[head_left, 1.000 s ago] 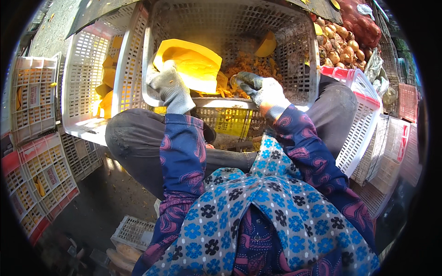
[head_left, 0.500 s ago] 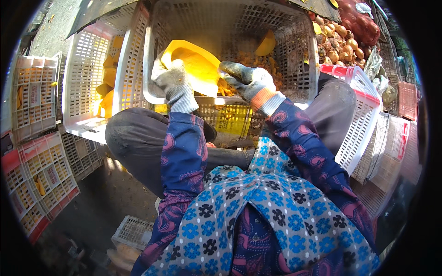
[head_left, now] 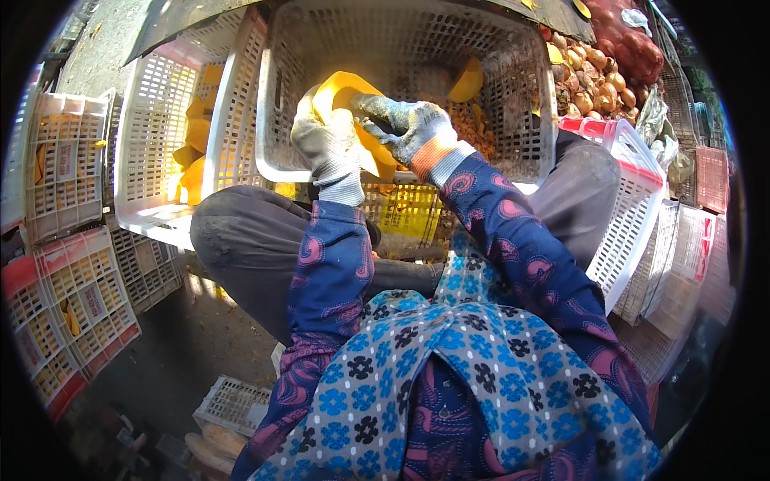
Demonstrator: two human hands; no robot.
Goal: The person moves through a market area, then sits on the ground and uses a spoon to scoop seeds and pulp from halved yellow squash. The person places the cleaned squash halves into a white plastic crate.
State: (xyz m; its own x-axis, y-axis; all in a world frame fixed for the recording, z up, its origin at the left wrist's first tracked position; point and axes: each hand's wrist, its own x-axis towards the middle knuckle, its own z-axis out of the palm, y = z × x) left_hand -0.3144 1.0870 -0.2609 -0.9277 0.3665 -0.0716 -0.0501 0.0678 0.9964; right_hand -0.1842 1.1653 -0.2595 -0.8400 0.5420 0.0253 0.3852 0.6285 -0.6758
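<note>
A thick curved piece of orange pumpkin [head_left: 341,86] is tilted up over the near side of a large, dirty white plastic crate [head_left: 277,172]. My left hand [head_left: 327,144], in a pale knitted glove, grips its left side. My right hand [head_left: 415,130], in a grey-stained glove with an orange band, is curled against the hollow inner face of the piece. Whatever those fingers hold, if anything, is hidden from this angle. Stringy orange pulp [head_left: 479,132] lies in the crate, and another pumpkin piece [head_left: 467,80] leans at its far right.
A white crate [head_left: 152,216] with pumpkin pieces [head_left: 192,140] stands at my left. Onions [head_left: 589,80] and a red mesh sack [head_left: 626,40] lie at the far right. A red-rimmed white crate [head_left: 634,184] sits by my right knee. More crates [head_left: 76,297] line the left.
The pumpkin piece has turned more edge-on and steeper. My right hand has moved left, further over its hollow face. My left hand has shifted slightly right.
</note>
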